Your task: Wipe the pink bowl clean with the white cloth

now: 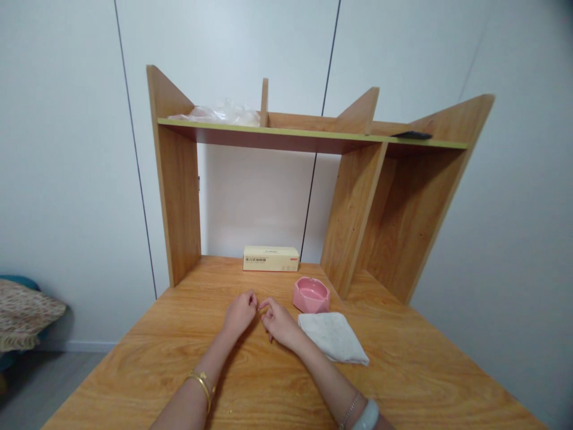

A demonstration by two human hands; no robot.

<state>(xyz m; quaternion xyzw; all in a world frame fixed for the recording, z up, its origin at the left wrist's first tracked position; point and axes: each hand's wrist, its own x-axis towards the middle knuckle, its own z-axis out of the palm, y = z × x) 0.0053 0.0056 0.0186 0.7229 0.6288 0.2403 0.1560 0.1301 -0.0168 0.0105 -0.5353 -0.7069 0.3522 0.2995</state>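
My left hand and my right hand rest on the wooden desk, close together, fingertips almost touching. Both have their fingers curled in a pinch; whatever is between them is too small to make out. A folded white cloth lies just right of my right hand. A pink faceted bowl stands behind the cloth. A cream box with printed text lies at the back of the desk.
A wooden shelf unit stands on the desk with upright dividers. A clear plastic bag lies on its top shelf at the left, a dark flat object at the right. A patterned cushion sits at far left.
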